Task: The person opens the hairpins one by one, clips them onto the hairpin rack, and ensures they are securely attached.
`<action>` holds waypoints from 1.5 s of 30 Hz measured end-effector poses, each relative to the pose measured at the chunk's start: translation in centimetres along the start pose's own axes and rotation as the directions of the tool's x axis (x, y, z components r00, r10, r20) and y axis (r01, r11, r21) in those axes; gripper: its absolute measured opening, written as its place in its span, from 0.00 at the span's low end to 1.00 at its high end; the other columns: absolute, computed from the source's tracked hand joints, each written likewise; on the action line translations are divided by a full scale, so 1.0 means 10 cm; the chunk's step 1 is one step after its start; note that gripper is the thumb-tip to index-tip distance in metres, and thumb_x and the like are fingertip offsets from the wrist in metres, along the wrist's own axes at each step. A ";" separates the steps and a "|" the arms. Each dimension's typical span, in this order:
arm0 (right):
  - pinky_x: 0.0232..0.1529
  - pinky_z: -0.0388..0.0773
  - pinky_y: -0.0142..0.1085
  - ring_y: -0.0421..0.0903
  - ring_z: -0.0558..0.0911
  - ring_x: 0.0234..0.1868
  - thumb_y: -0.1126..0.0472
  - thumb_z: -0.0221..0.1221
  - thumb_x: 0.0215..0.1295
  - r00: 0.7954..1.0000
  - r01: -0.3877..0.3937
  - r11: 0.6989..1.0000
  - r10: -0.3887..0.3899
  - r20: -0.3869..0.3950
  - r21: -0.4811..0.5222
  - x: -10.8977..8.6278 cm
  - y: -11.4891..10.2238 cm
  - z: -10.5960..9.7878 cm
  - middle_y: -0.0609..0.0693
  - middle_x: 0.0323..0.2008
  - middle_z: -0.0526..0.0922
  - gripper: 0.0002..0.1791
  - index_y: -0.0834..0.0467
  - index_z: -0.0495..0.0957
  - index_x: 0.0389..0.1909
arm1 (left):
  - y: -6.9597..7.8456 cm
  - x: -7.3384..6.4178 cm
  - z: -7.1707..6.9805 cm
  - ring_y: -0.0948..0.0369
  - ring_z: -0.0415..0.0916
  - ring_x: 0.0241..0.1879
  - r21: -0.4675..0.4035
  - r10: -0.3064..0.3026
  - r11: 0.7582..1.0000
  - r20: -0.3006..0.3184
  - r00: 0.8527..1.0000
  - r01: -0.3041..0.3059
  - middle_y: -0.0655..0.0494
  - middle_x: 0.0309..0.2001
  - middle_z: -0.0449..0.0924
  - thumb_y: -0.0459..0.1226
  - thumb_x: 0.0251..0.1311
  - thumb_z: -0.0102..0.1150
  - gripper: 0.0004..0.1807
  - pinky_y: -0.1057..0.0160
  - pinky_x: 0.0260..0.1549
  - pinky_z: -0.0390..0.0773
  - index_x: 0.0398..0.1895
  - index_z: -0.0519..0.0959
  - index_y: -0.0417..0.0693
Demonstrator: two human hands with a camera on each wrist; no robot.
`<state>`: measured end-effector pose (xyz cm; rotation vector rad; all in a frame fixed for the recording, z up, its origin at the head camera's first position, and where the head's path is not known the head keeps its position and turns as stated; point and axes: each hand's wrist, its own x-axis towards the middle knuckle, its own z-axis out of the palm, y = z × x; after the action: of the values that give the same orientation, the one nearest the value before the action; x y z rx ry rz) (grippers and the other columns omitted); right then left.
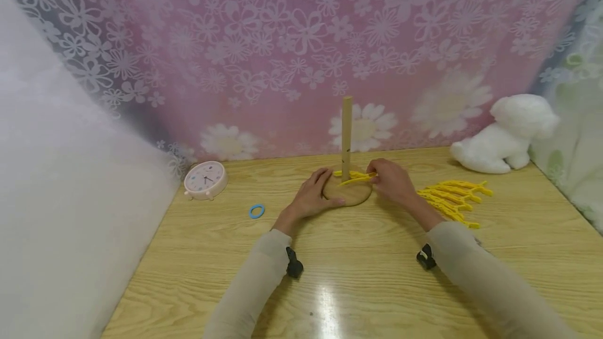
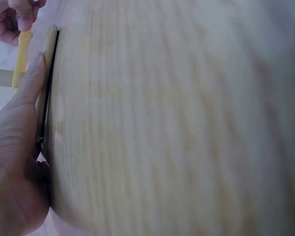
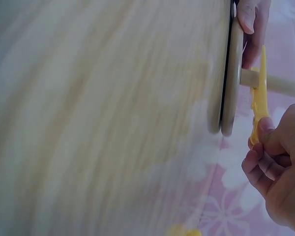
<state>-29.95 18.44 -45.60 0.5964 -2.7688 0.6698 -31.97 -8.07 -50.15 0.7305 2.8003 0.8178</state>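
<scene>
Tabletop (image 1: 367, 255), one post (image 1: 346, 135), left fingers (image 1: 318, 177) gripping one round base (image 1: 350, 195), right fingers (image 3: 268, 168) pinching one yellow piece (image 3: 260, 105)

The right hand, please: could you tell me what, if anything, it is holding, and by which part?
The right hand pinches a yellow clip by the end farther from the wooden post.

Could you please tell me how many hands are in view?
2: the left hand holds the round base at its edge, and the right hand pinches a yellow clip at the wooden post.
</scene>
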 end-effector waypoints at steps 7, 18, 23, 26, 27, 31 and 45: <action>0.41 0.85 0.55 0.59 0.84 0.41 0.75 0.60 0.66 1.000 -0.006 0.999 0.005 0.029 0.046 0.05 0.00 0.07 0.61 0.43 0.86 0.09 0.66 0.85 0.44 | 0.01 0.00 0.00 0.48 0.50 0.81 -0.008 0.003 1.000 -0.005 1.000 -0.003 0.58 0.84 0.44 0.64 0.64 0.64 0.54 0.47 0.78 0.56 0.86 0.49 0.60; 0.41 0.85 0.54 0.58 0.85 0.42 0.74 0.63 0.64 0.999 0.020 0.998 -0.022 0.034 0.061 0.10 -0.04 0.11 0.60 0.44 0.86 0.09 0.65 0.85 0.45 | 0.04 -0.01 -0.01 0.48 0.51 0.80 0.002 0.000 1.000 -0.005 1.000 0.000 0.58 0.84 0.45 0.62 0.64 0.66 0.54 0.45 0.77 0.58 0.85 0.49 0.59; 0.41 0.84 0.53 0.57 0.84 0.41 0.73 0.62 0.65 0.999 0.013 0.999 -0.015 0.040 0.053 0.09 -0.02 0.12 0.59 0.44 0.85 0.10 0.64 0.85 0.46 | 0.03 0.01 0.01 0.48 0.51 0.81 0.017 -0.010 1.000 0.003 1.000 0.010 0.59 0.84 0.44 0.64 0.64 0.65 0.54 0.46 0.77 0.56 0.86 0.48 0.60; 0.39 0.83 0.52 0.55 0.82 0.38 0.72 0.62 0.67 0.999 0.006 0.995 -0.010 0.038 0.097 0.08 0.01 0.14 0.59 0.45 0.84 0.09 0.65 0.85 0.47 | 0.02 0.01 0.00 0.48 0.50 0.81 0.015 -0.011 1.000 0.007 1.000 0.011 0.58 0.84 0.43 0.64 0.64 0.65 0.54 0.46 0.78 0.55 0.86 0.48 0.60; 0.39 0.83 0.51 0.54 0.82 0.38 0.72 0.63 0.68 0.999 0.003 0.993 -0.007 0.038 0.118 0.07 0.02 0.15 0.59 0.45 0.83 0.09 0.65 0.85 0.47 | 0.02 0.01 0.00 0.47 0.50 0.81 0.015 -0.012 1.000 0.008 1.000 0.011 0.58 0.84 0.43 0.64 0.64 0.64 0.54 0.45 0.78 0.55 0.86 0.48 0.60; 0.36 0.81 0.46 0.51 0.81 0.35 0.70 0.65 0.70 0.999 -0.011 0.974 0.001 0.041 0.227 0.05 0.06 0.17 0.62 0.48 0.83 0.11 0.67 0.84 0.51 | 0.02 0.00 -0.02 0.47 0.50 0.81 0.015 -0.019 1.000 0.009 1.000 0.018 0.58 0.84 0.43 0.64 0.64 0.64 0.55 0.45 0.77 0.56 0.86 0.48 0.60; 0.31 0.86 0.41 0.56 0.85 0.34 0.61 0.65 0.73 0.968 -0.251 0.817 0.200 0.153 0.520 -0.13 0.08 -0.03 0.64 0.55 0.80 0.24 0.62 0.76 0.67 | 0.04 -0.01 -0.02 0.48 0.50 0.81 -0.005 -0.029 1.000 0.012 1.000 0.029 0.59 0.84 0.43 0.64 0.64 0.65 0.55 0.46 0.78 0.56 0.86 0.48 0.60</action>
<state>-29.09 19.72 -46.06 0.3955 -2.7487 1.5419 -31.76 -7.96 -49.74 0.6907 2.7902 0.8121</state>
